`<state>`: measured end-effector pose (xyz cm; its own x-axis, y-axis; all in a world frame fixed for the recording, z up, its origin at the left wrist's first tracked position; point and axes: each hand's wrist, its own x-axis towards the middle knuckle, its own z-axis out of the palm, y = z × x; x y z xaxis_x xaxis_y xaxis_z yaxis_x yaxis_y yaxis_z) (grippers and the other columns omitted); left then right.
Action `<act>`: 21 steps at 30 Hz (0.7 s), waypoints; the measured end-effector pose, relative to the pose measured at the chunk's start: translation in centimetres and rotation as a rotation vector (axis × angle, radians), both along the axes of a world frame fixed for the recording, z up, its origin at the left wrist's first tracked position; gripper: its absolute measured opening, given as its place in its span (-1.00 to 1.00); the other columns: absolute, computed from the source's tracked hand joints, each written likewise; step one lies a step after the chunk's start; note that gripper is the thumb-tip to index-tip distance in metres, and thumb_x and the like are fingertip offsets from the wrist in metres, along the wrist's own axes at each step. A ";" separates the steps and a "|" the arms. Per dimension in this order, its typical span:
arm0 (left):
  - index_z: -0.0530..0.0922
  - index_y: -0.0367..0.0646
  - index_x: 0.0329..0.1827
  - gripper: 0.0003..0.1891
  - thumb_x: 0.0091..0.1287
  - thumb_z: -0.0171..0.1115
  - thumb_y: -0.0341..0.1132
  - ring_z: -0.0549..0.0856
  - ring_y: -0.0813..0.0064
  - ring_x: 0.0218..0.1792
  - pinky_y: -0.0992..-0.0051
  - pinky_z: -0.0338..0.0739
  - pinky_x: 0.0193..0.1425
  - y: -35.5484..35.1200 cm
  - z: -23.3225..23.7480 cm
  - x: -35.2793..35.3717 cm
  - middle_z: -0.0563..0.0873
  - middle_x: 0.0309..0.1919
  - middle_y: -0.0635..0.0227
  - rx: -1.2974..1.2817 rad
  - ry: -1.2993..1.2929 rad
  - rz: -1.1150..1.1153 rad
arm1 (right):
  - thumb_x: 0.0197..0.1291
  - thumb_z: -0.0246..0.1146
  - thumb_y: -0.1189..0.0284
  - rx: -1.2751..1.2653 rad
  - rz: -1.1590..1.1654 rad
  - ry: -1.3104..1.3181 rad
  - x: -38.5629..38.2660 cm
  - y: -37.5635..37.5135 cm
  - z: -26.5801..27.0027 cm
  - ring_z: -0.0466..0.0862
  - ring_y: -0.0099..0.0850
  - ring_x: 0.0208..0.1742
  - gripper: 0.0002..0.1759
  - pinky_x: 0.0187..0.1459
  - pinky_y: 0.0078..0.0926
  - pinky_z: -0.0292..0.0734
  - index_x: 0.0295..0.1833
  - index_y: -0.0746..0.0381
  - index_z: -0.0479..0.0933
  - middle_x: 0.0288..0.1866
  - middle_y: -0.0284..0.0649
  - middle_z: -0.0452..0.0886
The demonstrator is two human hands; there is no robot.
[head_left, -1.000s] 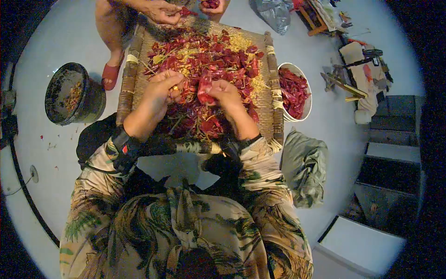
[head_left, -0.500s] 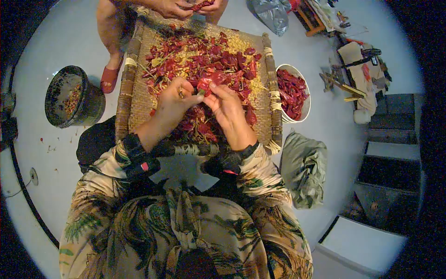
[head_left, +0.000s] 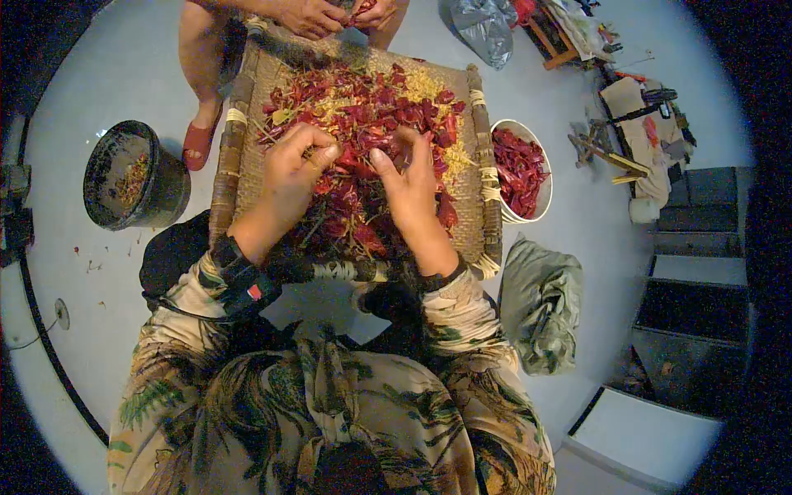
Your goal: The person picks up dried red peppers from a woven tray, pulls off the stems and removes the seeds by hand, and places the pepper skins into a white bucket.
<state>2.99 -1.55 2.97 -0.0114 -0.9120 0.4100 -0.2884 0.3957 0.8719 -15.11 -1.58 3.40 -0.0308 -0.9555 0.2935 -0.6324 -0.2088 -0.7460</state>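
A woven tray (head_left: 247,169) in front of me holds a heap of dried red chili peppers (head_left: 367,235) mixed with loose yellow seeds (head_left: 425,84). My left hand (head_left: 289,173) is over the left part of the heap, thumb and fingers pinched together. Whatever that pinch holds, if anything, is too small to make out. To its right, my right hand (head_left: 410,186) hovers low over the peppers, thumb and forefinger apart in a curve. Red pepper pieces show beneath the gap, and I see nothing gripped there.
Right of the tray stands a white bucket (head_left: 547,194) of red peppers; a dark bucket (head_left: 161,198) with scraps is at left. Across the tray, another person's hands (head_left: 318,16) hold a red pepper. A grey-green sack (head_left: 540,301) lies on the floor at right.
My hands have drawn apart. The red pepper that was between them has left my right fingers, which have spread; my left hand moved slightly left and up, still pinched.
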 end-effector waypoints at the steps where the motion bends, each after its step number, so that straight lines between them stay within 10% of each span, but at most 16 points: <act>1: 0.52 -0.26 -0.37 -0.88 0.20 0.23 -0.39 0.55 0.40 -0.35 0.48 0.42 -0.22 0.1 0.2 0.0 0.56 -0.42 0.28 0.026 -0.009 -0.042 | 0.16 0.26 0.24 -0.119 0.086 0.069 -0.3 -0.1 0.6 0.40 -0.11 0.23 -0.41 0.28 -0.26 0.23 0.21 0.34 0.31 0.12 0.01 0.47; 8: 0.50 -0.27 -0.35 -0.88 0.22 0.21 -0.38 0.53 0.41 -0.28 0.48 0.40 -0.15 -0.1 -0.2 -0.2 0.54 -0.38 0.28 -0.013 -0.010 -0.222 | 0.23 0.21 0.37 0.436 0.587 -0.299 -0.4 0.2 0.7 0.45 -0.46 0.17 -0.51 0.21 -0.49 0.29 0.24 0.31 0.36 0.14 -0.22 0.51; 21: 0.49 -0.25 -0.34 -0.91 0.18 0.22 -0.43 0.57 0.39 -0.29 0.49 0.45 -0.14 0.8 0.1 -0.2 0.57 -0.36 0.28 -0.019 0.000 -0.116 | 0.26 0.16 0.44 0.258 0.514 -0.372 1.4 1.6 -0.1 0.44 -0.65 -0.30 -0.86 -0.26 -0.63 0.37 -0.19 0.30 0.52 -0.38 -0.41 0.52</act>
<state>2.77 -0.78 3.06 -0.1167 -0.8966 0.4272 -0.2393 0.4429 0.8641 -13.70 -0.03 3.26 0.3911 -0.9134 0.1126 -0.1926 -0.2009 -0.9605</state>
